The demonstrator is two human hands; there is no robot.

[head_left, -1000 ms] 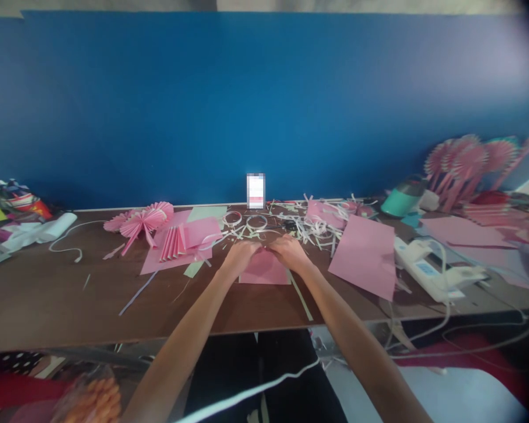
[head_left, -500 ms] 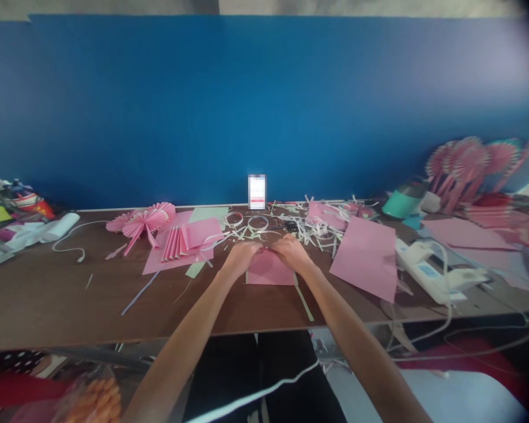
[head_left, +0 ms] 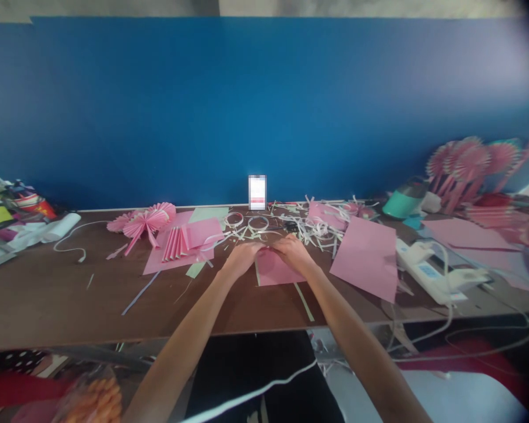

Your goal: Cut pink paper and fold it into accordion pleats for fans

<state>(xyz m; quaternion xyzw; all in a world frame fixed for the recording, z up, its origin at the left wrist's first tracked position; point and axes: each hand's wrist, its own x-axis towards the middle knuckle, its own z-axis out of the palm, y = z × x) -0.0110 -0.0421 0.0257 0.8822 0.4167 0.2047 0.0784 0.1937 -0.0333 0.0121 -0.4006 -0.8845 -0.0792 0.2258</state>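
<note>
Both my hands meet at the far edge of a pink sheet of paper (head_left: 277, 270) lying on the brown table. My left hand (head_left: 245, 256) has its fingers closed on the sheet's far left edge. On the far right, my right hand (head_left: 291, 250) pinches the same edge, its fingertips close to those of the left. The fold under the fingers is mostly hidden. A pale green strip (head_left: 304, 302) lies beside the sheet's near right corner. Just beyond my hands are two rolls of tape (head_left: 258, 223) and white paper scraps (head_left: 320, 232).
A pleated pink paper piece (head_left: 175, 244) and pink paper fans (head_left: 145, 222) lie to the left. Rightward are a larger pink sheet (head_left: 365, 258), a white power strip (head_left: 427, 273) with cables, and a green container (head_left: 399, 202). A lit phone (head_left: 257, 192) stands against the blue wall.
The pink sheet has shifted to the right under my hands, and a pale strip now shows along its left edge. Both hands keep nearly the same place and grip.
</note>
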